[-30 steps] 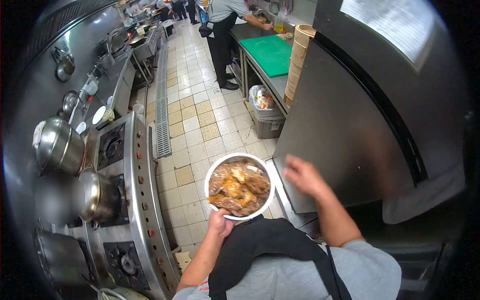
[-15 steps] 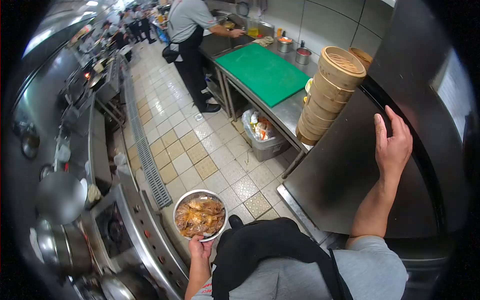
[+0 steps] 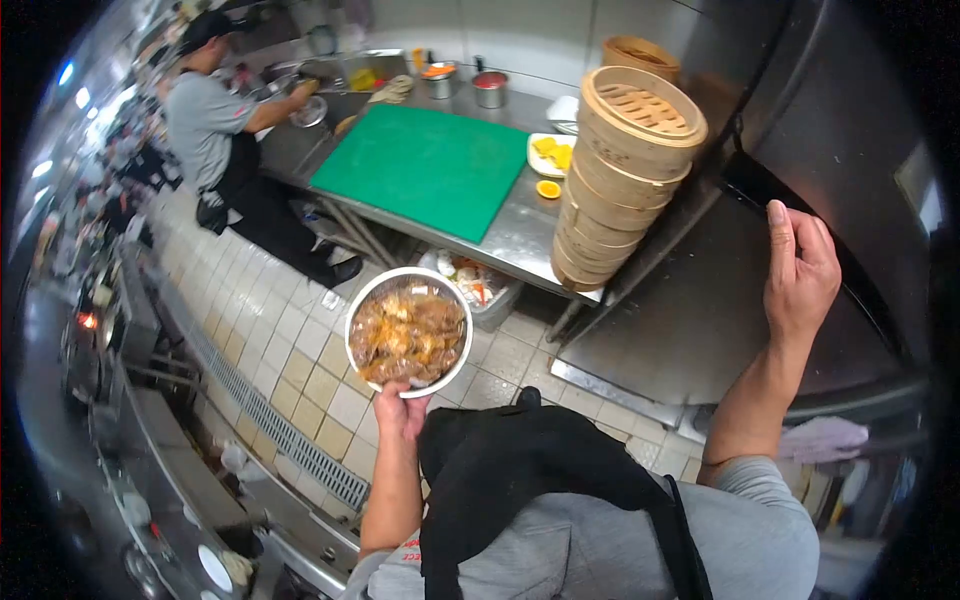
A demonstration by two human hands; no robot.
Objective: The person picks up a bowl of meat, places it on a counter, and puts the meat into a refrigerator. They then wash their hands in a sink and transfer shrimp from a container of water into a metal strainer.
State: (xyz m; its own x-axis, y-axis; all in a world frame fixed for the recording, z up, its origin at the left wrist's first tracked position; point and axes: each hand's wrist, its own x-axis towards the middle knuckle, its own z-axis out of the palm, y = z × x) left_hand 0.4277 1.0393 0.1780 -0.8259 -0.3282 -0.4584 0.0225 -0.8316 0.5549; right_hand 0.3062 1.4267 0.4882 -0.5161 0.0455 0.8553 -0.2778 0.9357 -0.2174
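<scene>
Two hands of mine show; one person (image 3: 205, 125) stands at the counter's left end, an arm reaching over it; then comes my left hand (image 3: 402, 408), closed on the lower rim of a white-rimmed round bowl (image 3: 350, 334), which I hold up in the air, off the counter's near edge; in it lies glossy brown-orange food (image 3: 410, 328), apparently in clear plastic; a green cutting board (image 3: 425, 165) lies on the steel counter (image 3: 522, 222), reaching its near edge; two metal containers (image 3: 438, 82) stand by its far edge; below the near edge is a filled bin (image 3: 492, 312); right of the board are a white plate (image 3: 534, 160) with yellow pieces (image 3: 553, 152) and a small yellow item (image 3: 548, 189); a slightly tilted-looking stack of bamboo steamers (image 3: 625, 175) rises at the near right corner; my right hand (image 3: 803, 265) is partly closed, fingers curled at the steel door (image 3: 680, 300), by its black strip (image 3: 745, 175); whether they touch it, I cannot tell.
</scene>
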